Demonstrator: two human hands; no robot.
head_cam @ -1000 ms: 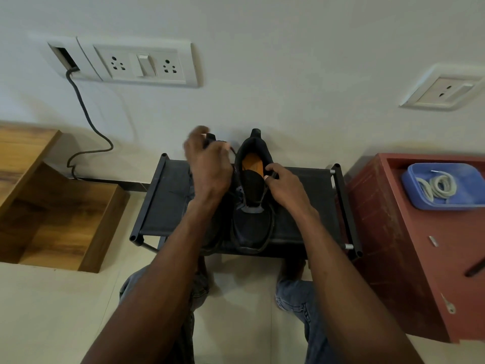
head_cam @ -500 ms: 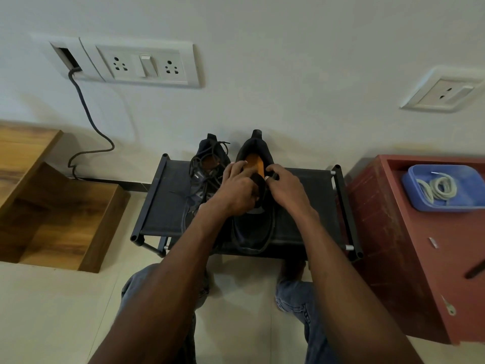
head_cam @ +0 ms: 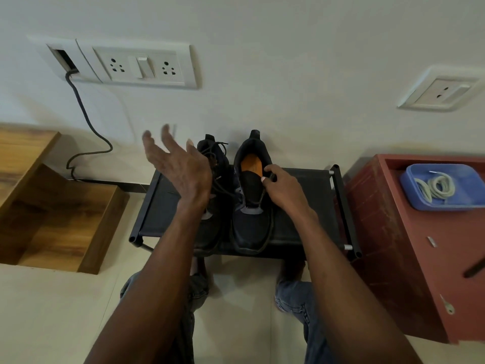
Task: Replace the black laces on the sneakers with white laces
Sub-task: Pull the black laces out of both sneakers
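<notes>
Two sneakers sit on the rack (head_cam: 309, 227). My right hand (head_cam: 282, 189) pinches the right sneaker (head_cam: 250, 206) at its top eyelet; my left hand (head_cam: 178, 166) hovers spread. White laces (head_cam: 435, 189) wait untouched in the blue tray (head_cam: 462, 203), so relacing remains.

left hand (head_cam: 178, 166) hides much of the left sneaker (head_cam: 214, 164).

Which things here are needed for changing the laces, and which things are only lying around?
For the job:
- right black sneaker with orange insole
- left black sneaker with loose black laces
- coiled white laces in the blue plastic tray
- black fabric shoe rack

Just lying about:
- red wooden cabinet
- wooden steps
- white wall sockets
- dark cable
</notes>
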